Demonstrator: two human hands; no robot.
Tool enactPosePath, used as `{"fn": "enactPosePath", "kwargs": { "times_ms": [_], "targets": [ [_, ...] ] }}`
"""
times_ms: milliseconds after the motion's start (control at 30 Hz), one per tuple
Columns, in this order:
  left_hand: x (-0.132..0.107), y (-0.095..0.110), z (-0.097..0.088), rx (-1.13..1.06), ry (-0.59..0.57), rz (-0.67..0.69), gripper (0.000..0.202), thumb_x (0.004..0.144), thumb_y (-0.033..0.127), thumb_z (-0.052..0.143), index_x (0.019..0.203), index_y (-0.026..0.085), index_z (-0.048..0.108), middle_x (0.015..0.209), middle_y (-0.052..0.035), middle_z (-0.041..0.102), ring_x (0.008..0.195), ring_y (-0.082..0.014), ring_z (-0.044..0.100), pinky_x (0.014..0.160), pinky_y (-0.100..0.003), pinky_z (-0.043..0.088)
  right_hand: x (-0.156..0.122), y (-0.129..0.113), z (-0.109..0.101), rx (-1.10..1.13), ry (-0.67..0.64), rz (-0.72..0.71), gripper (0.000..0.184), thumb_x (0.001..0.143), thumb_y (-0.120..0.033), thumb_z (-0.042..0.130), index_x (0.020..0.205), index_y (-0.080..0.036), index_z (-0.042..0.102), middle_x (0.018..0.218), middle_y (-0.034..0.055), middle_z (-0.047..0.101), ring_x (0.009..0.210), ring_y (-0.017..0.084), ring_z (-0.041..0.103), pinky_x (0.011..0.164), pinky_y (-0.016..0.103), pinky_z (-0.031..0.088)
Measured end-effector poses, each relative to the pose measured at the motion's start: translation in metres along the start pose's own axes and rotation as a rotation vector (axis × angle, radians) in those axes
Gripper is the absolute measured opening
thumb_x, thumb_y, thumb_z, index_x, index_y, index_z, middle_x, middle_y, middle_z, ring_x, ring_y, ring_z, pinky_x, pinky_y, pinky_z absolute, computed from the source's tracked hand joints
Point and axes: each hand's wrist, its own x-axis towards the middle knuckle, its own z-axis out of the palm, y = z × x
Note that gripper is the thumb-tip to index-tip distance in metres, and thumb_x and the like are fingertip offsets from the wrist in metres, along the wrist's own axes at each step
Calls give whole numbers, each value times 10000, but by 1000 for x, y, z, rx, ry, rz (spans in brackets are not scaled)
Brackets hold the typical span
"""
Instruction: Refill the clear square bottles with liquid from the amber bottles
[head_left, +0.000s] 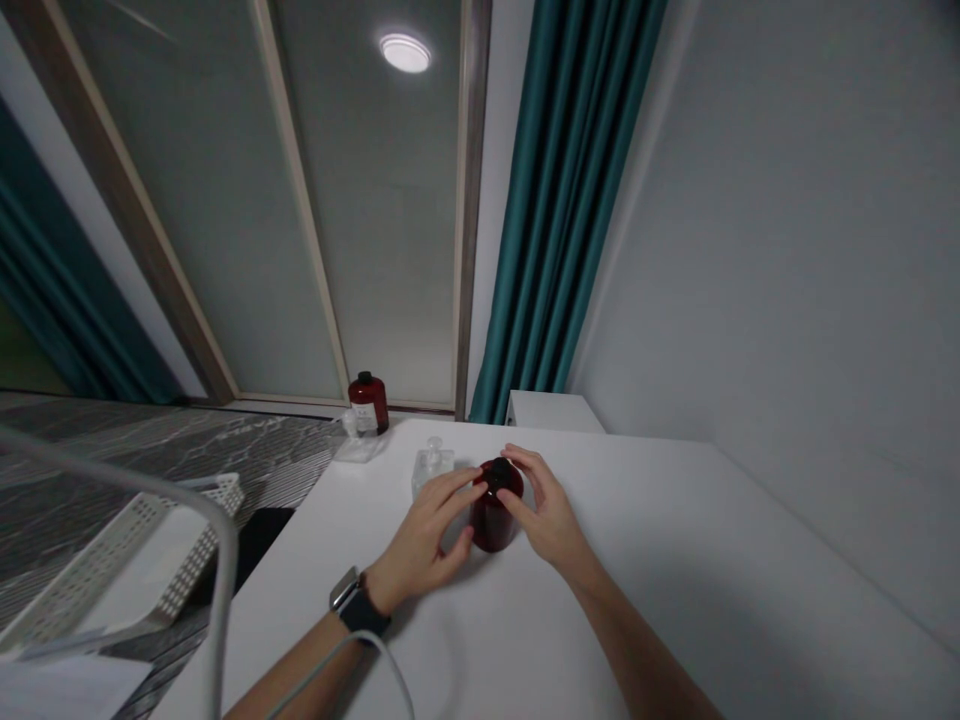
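Note:
A dark red bottle (493,520) with a black cap stands on the white table (675,560). My left hand (427,540) curls round its left side, thumb against the bottle's lower body and fingertips reaching the cap. From the other side my right hand (544,510) touches the cap and shoulder with bent fingers. A smartwatch sits on my left wrist.
A small clear bottle (431,468) stands just behind my left hand. Farther back at the table's corner are a second dark red bottle (368,402) and a clear tray (358,445). A white perforated basket (135,560) lies at the left, teal curtains (562,200) behind.

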Motion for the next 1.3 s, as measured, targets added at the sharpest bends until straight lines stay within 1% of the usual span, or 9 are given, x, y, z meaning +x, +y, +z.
{"fn": "enactPosePath", "kwargs": {
  "times_ms": [67, 233, 400, 567, 733, 900, 1100, 1233, 1300],
  "targets": [
    [0, 0, 0, 5, 3, 1, 556, 906, 133, 485, 1447, 246, 421, 1461, -136, 497, 1340, -296, 474, 1088, -515, 424, -1, 0, 1, 16, -19, 35, 466, 888, -227, 640, 1342, -282, 548, 1361, 89, 596, 1293, 252, 548, 1146, 496, 398],
    [0, 0, 1, 4, 11, -2, 565, 900, 130, 494, 1448, 245, 420, 1454, -133, 503, 1327, -294, 487, 1082, -503, 427, -1, 0, 2, -4, 28, -1, 500, 862, -226, 664, 1344, -288, 550, 1245, 74, 603, 1220, 236, 579, 1123, 454, 431],
    [-1, -1, 2, 8, 9, -2, 570, 896, 130, 495, 1448, 242, 412, 1456, -136, 494, 1333, -292, 475, 1087, -512, 419, -2, 0, 3, 31, -22, 48, 508, 896, -219, 627, 1383, -299, 506, 1347, 81, 583, 1281, 236, 550, 1151, 467, 393],
    [-2, -1, 3, 7, 15, -11, 569, 900, 144, 499, 1453, 248, 415, 1452, -139, 496, 1325, -303, 483, 1080, -517, 429, -2, 1, 3, -9, 49, -16, 481, 872, -233, 654, 1339, -290, 555, 1211, 72, 599, 1183, 233, 589, 1107, 452, 442],
    [-2, 0, 3, 13, 18, -13, 577, 894, 134, 501, 1451, 256, 413, 1455, -135, 491, 1330, -305, 478, 1087, -521, 424, -4, 0, 4, -15, 31, 18, 490, 896, -223, 626, 1369, -288, 515, 1319, 84, 599, 1254, 241, 567, 1129, 467, 419],
    [-3, 0, 4, 15, -2, -14, 589, 892, 121, 493, 1459, 247, 390, 1472, -140, 461, 1345, -305, 453, 1095, -531, 412, -5, -6, 4, -119, 106, -64, 462, 877, -206, 641, 1324, -293, 563, 1184, 73, 617, 1139, 234, 605, 1077, 445, 466],
    [-3, -2, 5, 26, -6, -16, 585, 893, 114, 494, 1455, 238, 390, 1466, -144, 458, 1344, -303, 447, 1096, -535, 408, -6, -8, 4, -119, 30, -29, 491, 925, -205, 580, 1397, -300, 485, 1370, 71, 594, 1292, 242, 544, 1119, 444, 426],
    [-3, 0, 4, 19, -5, -18, 581, 896, 119, 491, 1455, 242, 390, 1465, -143, 459, 1338, -304, 453, 1093, -531, 412, -6, -7, 5, -156, 102, -71, 480, 897, -201, 617, 1358, -291, 518, 1207, 74, 630, 1174, 239, 601, 1090, 450, 447],
    [-2, 0, 4, 18, 0, -18, 582, 895, 116, 493, 1454, 243, 393, 1462, -142, 464, 1335, -303, 456, 1090, -527, 415, -7, -7, 5, -173, 113, -78, 472, 900, -206, 618, 1354, -291, 522, 1214, 76, 620, 1187, 240, 590, 1099, 451, 436]
  ]
}}
